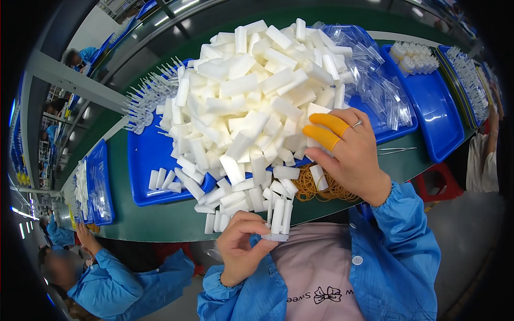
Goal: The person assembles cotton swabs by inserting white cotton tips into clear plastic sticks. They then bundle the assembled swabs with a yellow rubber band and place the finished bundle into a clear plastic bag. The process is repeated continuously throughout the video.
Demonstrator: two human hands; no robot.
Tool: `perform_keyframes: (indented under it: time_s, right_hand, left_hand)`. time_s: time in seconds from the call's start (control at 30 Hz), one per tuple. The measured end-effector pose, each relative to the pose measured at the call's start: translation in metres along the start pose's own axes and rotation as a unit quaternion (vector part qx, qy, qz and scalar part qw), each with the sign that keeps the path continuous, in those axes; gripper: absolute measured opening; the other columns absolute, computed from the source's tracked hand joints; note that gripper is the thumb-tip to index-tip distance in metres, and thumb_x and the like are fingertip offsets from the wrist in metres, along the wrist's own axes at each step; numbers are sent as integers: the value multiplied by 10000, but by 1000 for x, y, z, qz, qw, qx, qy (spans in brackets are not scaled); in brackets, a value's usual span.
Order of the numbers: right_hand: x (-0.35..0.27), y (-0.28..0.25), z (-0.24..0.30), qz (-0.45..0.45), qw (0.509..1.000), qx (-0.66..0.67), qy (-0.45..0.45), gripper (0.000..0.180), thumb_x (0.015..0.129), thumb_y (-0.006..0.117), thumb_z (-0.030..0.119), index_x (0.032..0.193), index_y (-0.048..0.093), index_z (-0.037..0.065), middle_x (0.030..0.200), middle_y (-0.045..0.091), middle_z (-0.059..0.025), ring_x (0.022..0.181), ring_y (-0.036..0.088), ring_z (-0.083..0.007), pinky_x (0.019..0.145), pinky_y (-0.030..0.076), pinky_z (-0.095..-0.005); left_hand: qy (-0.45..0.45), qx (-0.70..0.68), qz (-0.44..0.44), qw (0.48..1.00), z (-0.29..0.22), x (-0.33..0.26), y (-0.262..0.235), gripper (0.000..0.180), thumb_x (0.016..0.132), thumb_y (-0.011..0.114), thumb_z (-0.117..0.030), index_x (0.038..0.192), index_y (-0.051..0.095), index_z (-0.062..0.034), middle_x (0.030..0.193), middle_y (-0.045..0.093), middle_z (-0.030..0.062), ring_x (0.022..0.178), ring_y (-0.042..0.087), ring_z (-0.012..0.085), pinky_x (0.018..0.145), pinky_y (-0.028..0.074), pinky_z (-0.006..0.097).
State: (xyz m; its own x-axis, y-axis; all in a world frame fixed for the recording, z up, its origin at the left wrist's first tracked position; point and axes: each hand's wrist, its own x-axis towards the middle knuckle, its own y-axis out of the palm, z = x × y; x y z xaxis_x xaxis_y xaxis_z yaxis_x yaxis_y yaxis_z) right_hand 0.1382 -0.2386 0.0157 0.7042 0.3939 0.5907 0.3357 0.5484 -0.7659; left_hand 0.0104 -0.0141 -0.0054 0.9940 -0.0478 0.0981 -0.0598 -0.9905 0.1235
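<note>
The left hand [242,245] is low and close to the body, thumb and bent fingers pinched on a small pale holder [278,237] with white blocks standing upright in it. The right hand [356,152] reaches farther forward, back of the hand up, fingers slightly bent toward the left and thumb set apart below them; two fingers wear yellow finger cots [329,123]. Its fingertips are at the edge of a heap of white blocks [241,88]; whether they grip one I cannot tell.

The heap rises ahead of both hands, covering much of a blue tray [140,184], and loose blocks spill toward the left hand. Rubber bands [336,191] lie just below the right hand on the green bench [160,224]. Right of that hand are tweezers [397,149]; beyond it, clear plastic pieces [393,99].
</note>
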Motion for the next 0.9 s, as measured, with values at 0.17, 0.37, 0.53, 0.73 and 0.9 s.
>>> perform_keyframes:
  time_s: [0.17, 0.37, 0.53, 0.73, 0.9]
  right_hand:
    - [-8, 8, -12, -64, 994, 89, 13, 218, 716, 697, 83, 933, 680, 65, 931, 652, -74, 767, 607, -239, 716, 489, -341]
    - [-5, -13, -12, -59, 962, 220, 148, 202, 757, 599, -33, 935, 671, 29, 873, 658, -83, 787, 638, -213, 706, 489, -285]
    - [-14, -29, -6, -60, 852, 460, 242, 236, 797, 532, -65, 1007, 630, -19, 941, 643, -88, 890, 611, -152, 806, 473, -285]
    - [-29, -42, 24, -9, 758, 620, 202, 318, 784, 520, -100, 1097, 568, -68, 1002, 622, -127, 955, 596, -181, 876, 456, -317]
    - [-33, -37, 28, 5, 757, 629, 177, 321, 783, 525, -93, 1100, 569, -64, 1017, 624, -135, 962, 597, -188, 877, 456, -323]
  left_hand:
    - [-7, -26, -5, 1000, 0, 3, 1, 255, 708, 728, 61, 930, 616, 6, 961, 537, 92, 871, 544, 152, 799, 446, 268]
    - [-9, -31, -4, 999, 1, 3, 1, 259, 704, 726, 65, 930, 616, 6, 965, 537, 93, 868, 541, 156, 798, 445, 273]
    - [15, -46, 30, 998, 1, 1, -2, 202, 722, 709, 48, 905, 636, 7, 949, 567, 114, 855, 548, 182, 768, 443, 289]
    - [73, -84, 67, 992, 3, 4, 3, 111, 780, 678, -19, 887, 659, 5, 914, 594, 132, 837, 557, 215, 745, 445, 313]
    - [73, -105, 77, 989, 2, 1, 4, 114, 794, 668, -39, 896, 663, 11, 916, 600, 134, 835, 556, 228, 751, 443, 336]
